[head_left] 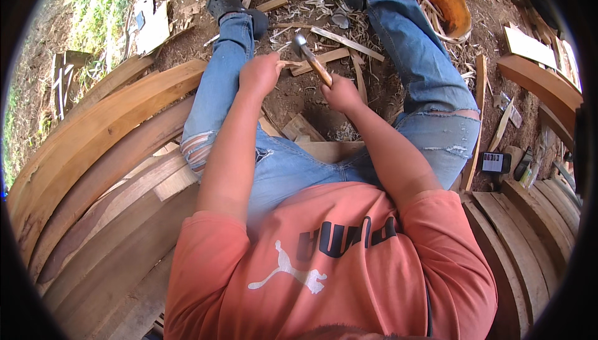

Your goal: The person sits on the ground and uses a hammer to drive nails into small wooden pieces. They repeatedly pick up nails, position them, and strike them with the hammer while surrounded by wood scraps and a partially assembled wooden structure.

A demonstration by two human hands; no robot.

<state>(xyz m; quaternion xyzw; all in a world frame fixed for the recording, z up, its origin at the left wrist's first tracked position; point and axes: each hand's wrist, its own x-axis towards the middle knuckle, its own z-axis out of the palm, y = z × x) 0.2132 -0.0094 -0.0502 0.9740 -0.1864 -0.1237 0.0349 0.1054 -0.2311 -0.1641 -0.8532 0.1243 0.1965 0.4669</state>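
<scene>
My right hand [344,93] is closed round the wooden handle of a hammer [319,70], whose metal head points up and away from me. Left of it, my left hand [260,73] is closed in a fist above my left shin. A small pale bit, perhaps wood, shows beside its fingers, but what the fist grips is too small to make out. The hammer head is a short way to the right of this fist, apart from it. Beyond both hands, a short wooden strip [324,60] lies on the ground between my legs.
Wood shavings and offcuts litter the dirt floor. An orange bucket [460,10] with wood scraps stands beyond my right knee. Curved wooden boards [118,106] are stacked at my left, and more boards [507,234] at my right. A phone [496,162] lies near my right thigh.
</scene>
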